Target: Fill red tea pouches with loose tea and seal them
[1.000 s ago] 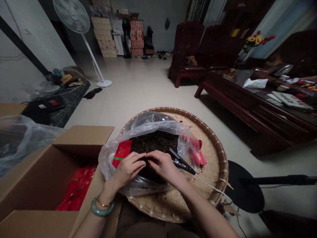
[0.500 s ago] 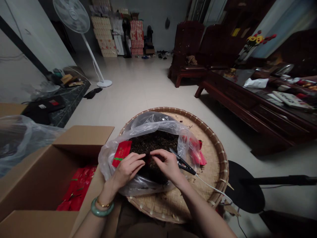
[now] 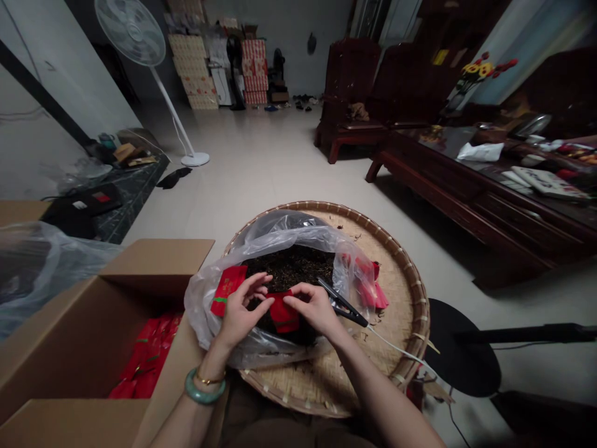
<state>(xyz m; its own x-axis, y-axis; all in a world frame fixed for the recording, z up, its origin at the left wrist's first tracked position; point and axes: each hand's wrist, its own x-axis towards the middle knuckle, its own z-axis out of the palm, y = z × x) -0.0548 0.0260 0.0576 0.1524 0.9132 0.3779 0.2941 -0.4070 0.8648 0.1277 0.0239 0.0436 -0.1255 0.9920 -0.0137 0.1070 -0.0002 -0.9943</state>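
Both my hands are over an open clear plastic bag (image 3: 205,317) of dark, dry, tea-like leaves (image 3: 298,264). Between them is a small red packet (image 3: 284,314), its top edge level with my fingertips. My right hand (image 3: 314,305) pinches the packet's upper right corner. At the upper left corner is my left hand (image 3: 245,308), thumb against the packet and upper fingers raised and curved. Another red packet (image 3: 229,287) with gold print and a green strip lies at the bag's left side. Beside my right hand rests a black corded tool (image 3: 342,303) with two long jaws, resembling a hair straightener.
The bag sits on a round woven bamboo tray (image 3: 396,280), with more red packets (image 3: 373,289) at its right. An open cardboard box (image 3: 69,348) at left holds several red packets. A black round stand base (image 3: 466,354) and a dark wooden table (image 3: 466,193) are at right.
The red packet, mostly hidden before, now shows between my hands above the leaves. My left hand has turned, its fingers lifted and spread more. The view has shifted slightly.
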